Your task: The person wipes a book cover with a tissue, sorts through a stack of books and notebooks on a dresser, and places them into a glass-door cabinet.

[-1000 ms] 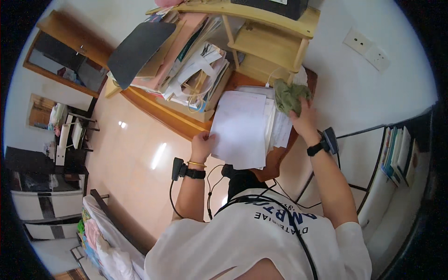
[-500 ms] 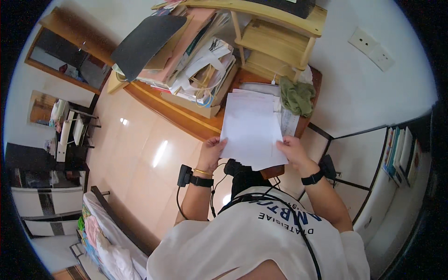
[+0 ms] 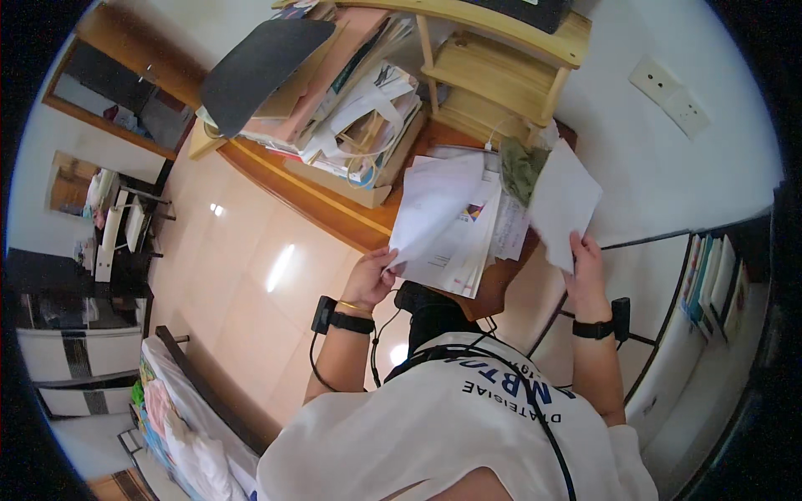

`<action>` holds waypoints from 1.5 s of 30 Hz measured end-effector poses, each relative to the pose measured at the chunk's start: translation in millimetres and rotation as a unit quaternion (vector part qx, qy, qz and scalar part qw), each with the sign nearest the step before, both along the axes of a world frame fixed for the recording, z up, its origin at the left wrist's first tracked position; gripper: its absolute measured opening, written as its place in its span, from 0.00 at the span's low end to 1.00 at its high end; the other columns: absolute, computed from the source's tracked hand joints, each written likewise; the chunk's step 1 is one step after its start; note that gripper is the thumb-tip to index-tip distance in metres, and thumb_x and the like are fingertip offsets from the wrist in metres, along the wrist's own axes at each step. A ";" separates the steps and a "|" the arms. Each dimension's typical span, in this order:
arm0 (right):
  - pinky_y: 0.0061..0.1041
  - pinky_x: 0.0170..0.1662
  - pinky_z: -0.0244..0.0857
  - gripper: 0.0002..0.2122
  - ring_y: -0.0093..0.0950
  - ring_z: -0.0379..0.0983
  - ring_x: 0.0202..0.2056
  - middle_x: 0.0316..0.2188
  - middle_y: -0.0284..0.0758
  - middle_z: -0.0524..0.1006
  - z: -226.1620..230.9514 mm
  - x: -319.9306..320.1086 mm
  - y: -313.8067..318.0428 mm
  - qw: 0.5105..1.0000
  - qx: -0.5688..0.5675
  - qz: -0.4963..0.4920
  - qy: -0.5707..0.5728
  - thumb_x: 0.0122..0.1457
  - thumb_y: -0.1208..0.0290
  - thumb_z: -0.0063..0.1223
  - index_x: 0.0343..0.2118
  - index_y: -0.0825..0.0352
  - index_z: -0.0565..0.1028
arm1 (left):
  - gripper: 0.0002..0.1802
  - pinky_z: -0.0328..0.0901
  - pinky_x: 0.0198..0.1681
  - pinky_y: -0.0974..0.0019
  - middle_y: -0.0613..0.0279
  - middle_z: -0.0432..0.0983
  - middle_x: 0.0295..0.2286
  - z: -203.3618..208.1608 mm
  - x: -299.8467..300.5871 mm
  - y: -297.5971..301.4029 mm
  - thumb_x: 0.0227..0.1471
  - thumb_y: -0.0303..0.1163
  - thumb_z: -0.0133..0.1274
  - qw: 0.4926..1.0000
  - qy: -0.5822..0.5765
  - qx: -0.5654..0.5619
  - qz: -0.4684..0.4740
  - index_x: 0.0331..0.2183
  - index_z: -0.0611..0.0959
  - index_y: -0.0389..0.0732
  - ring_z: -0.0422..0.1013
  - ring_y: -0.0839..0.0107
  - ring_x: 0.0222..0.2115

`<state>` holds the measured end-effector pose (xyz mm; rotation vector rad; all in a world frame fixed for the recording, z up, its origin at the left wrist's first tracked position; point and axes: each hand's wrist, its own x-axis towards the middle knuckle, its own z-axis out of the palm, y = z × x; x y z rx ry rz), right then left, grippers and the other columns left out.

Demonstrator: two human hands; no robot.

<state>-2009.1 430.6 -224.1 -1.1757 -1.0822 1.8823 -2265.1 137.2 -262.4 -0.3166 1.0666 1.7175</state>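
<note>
My left hand (image 3: 372,277) pinches the lower left corner of a white paper sheet (image 3: 434,194), which curls up over a stack of papers (image 3: 458,271) at the desk's front. Beneath the lifted sheet, a printed page with a small coloured picture shows. Off to the right, my right hand (image 3: 586,263) grips the lower edge of another white sheet (image 3: 565,199), held up and tilted apart from the stack. A handwritten-looking page (image 3: 511,230) sticks out at the stack's right side.
A crumpled green cloth (image 3: 521,171) lies behind the papers, partly hidden by the raised sheet. The small wooden shelf (image 3: 493,79) stands at the back of the brown desk (image 3: 334,217). Left of it rises a pile of folders (image 3: 313,83) and a white paper bag (image 3: 368,125).
My right hand has moved right, carrying a sheet away from the stack. The left hand keeps its corner and now bends a sheet up, uncovering printed pages.
</note>
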 end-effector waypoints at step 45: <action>0.40 0.50 0.62 0.19 0.45 0.69 0.45 0.44 0.44 0.74 -27.8 -156.2 13.3 0.728 0.569 0.284 -0.258 0.53 0.63 0.57 0.45 0.66 0.72 | 0.22 0.70 0.41 0.67 0.58 0.77 0.38 6.3 -3.9 -24.5 0.49 0.22 0.55 0.925 0.320 -0.143 -0.148 0.49 0.74 0.33 0.74 0.70 0.35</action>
